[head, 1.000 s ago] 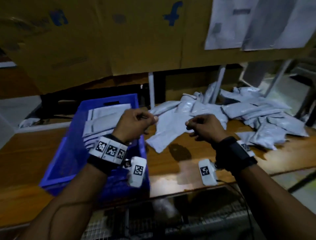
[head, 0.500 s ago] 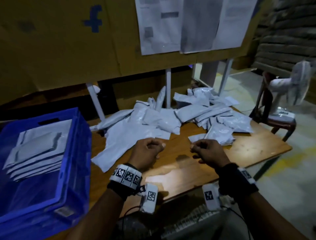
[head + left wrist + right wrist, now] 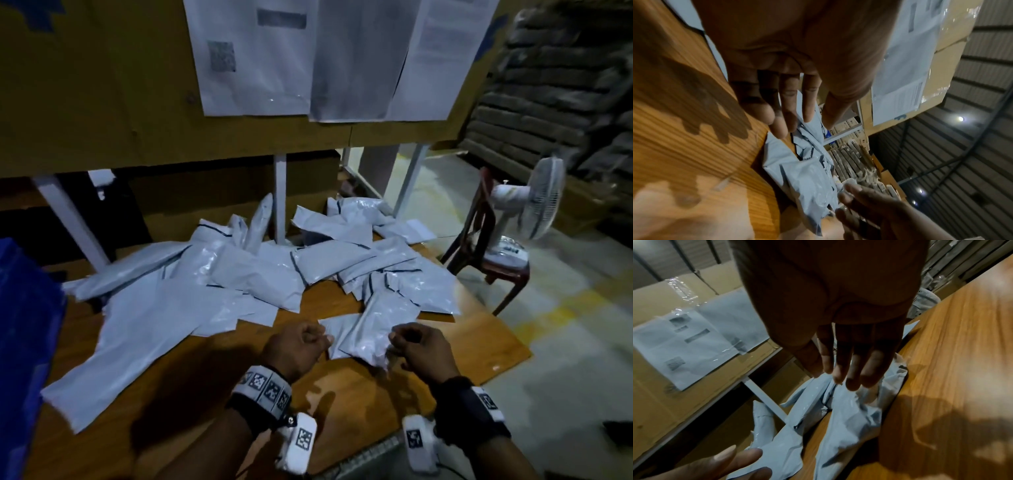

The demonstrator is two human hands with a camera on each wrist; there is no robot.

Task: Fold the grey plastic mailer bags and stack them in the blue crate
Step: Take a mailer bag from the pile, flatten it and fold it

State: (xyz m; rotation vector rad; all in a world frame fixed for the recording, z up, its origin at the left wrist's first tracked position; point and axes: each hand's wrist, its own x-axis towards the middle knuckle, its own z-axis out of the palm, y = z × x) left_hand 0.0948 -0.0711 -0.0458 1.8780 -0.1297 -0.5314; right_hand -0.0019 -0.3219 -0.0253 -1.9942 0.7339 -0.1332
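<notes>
Several grey mailer bags [image 3: 260, 274] lie in a loose pile across the wooden table [image 3: 191, 383]. One puffy bag [image 3: 373, 329] [image 3: 807, 178] [image 3: 851, 418] lies nearest me, between my hands. My left hand [image 3: 318, 339] [image 3: 797, 116] hovers at its left end, fingers loosely bent and holding nothing. My right hand [image 3: 397, 339] [image 3: 838, 369] is at its right near corner, fingertips at the bag's edge, with no clear grip. Only a side of the blue crate [image 3: 20, 342] shows at the far left; its inside is hidden.
A cardboard wall with taped papers [image 3: 308, 58] stands behind the pile on white legs [image 3: 279, 198]. Right of the table, a white fan [image 3: 534, 202] sits on a red chair [image 3: 493, 270]. The table's right edge drops to the floor.
Both hands moved right, from beside the crate to the near bag in the pile. My view swung right, so the crate slid to the left edge.
</notes>
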